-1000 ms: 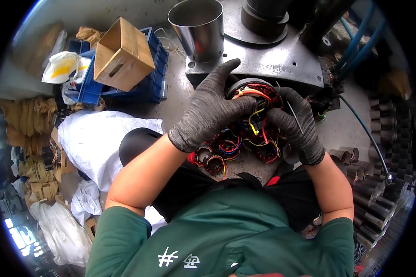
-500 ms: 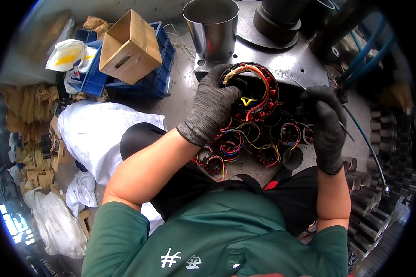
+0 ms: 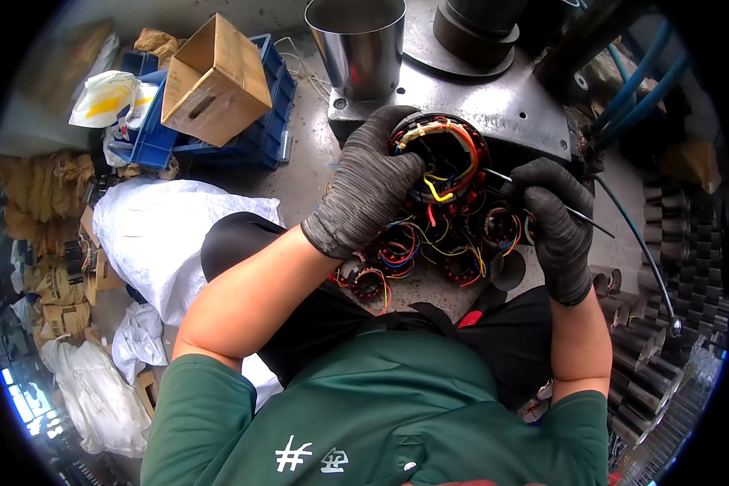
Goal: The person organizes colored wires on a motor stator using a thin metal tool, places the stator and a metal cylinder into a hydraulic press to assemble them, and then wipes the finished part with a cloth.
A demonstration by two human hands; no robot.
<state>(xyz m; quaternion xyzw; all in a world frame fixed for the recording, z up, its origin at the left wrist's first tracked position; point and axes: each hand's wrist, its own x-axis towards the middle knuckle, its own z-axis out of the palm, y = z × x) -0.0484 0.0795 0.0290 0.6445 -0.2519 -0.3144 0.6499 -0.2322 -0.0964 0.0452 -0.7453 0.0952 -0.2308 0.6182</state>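
In front of the machine's metal plate, my left hand [image 3: 364,186], in a dark grey knit glove, grips a ring-shaped motor stator [image 3: 479,150] by its left side. Red windings line the ring, and a bundle of red, yellow and white leads curves along its upper rim. A yellow lead end hangs at the lower middle of the ring. My right hand [image 3: 555,227], gloved alike, is closed round a thin metal rod [image 3: 589,220]. The rod's tip points left and reaches the stator's right edge; whether it touches cannot be made out.
Several more stators [image 3: 398,245] with coloured leads lie on the floor below. A steel cup-shaped container [image 3: 356,49] stands on the metal plate [image 3: 494,105]. At left are a cardboard box [image 3: 217,81], blue crates [image 3: 279,105] and a white sack [image 3: 170,235]. Stacked metal cylinders [image 3: 636,324] line the right.
My right hand has moved left and turned, bringing the rod's tip to the stator's right edge. The stator has tilted slightly in my left hand. The whole view has shifted a little.
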